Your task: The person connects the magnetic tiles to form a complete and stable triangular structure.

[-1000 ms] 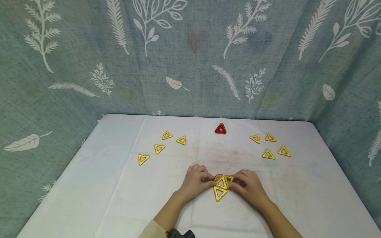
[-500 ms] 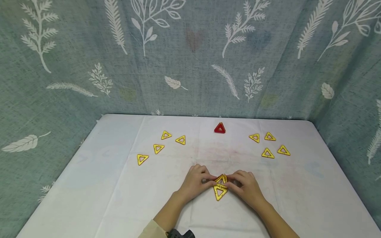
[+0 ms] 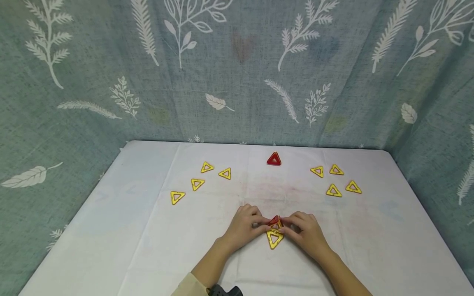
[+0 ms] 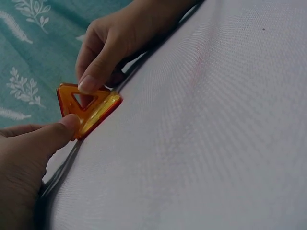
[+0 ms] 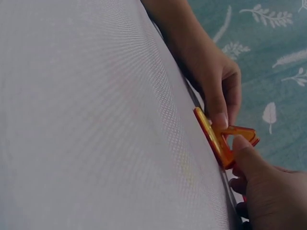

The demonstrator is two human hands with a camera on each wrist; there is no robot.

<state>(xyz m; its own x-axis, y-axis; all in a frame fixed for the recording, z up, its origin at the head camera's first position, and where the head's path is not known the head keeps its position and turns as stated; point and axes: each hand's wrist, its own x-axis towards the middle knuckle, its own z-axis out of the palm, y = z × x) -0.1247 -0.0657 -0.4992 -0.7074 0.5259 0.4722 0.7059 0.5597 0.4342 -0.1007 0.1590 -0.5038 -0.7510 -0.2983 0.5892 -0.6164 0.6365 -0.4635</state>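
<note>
Near the front middle of the table, both hands work on a small cluster of triangular magnetic tiles. My left hand (image 3: 242,227) pinches the left side of the raised tiles (image 3: 275,225) between thumb and fingers. From the right, my right hand (image 3: 306,232) pinches the same tiles. They stand up leaning together, showing yellow with red at the top. A flat yellow tile (image 3: 273,246) joins their front edge and points toward me. In the left wrist view the raised tile (image 4: 65,98) looks orange, with a thumb on each side; the tiles behind it are mostly hidden.
Several loose yellow triangles (image 3: 198,188) lie at the back left, and several more yellow triangles (image 3: 334,195) at the back right. A red triangle (image 3: 274,163) sits at the back middle. White cloth covers the table (image 3: 111,230); a patterned curtain (image 3: 237,82) hangs behind.
The right hand has moved left, folding the right-hand tile upward against the others. The raised tiles now stand closer together, with red showing at the top. The left hand has barely moved.
</note>
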